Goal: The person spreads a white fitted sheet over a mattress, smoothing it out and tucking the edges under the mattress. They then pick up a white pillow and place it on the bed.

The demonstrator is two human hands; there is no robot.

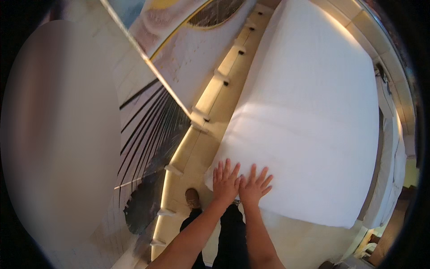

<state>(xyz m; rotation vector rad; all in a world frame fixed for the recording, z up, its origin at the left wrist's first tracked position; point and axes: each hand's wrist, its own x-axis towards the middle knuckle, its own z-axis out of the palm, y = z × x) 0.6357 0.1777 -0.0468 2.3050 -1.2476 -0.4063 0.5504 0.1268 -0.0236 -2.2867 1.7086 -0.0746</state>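
A white sheet [309,127] covers a mattress that fills the middle and right of the view. Near its lower left corner my left hand [226,181] lies palm down on the cloth with fingers spread. Right beside it, my right hand [256,186] rests flat on the same edge, fingers also apart. The thumbs are close together; whether they touch is hard to tell. Neither hand holds anything. The sheet looks mostly smooth, with faint creases to the upper left of the hands.
A painted wall [205,57] with a lit ledge [193,148] runs along the left. My brown shoe [192,198] stands on the pale floor [302,238] at the bed's foot. A second white-covered padded piece [386,175] lies beyond the bed's right side. The far left is blurred.
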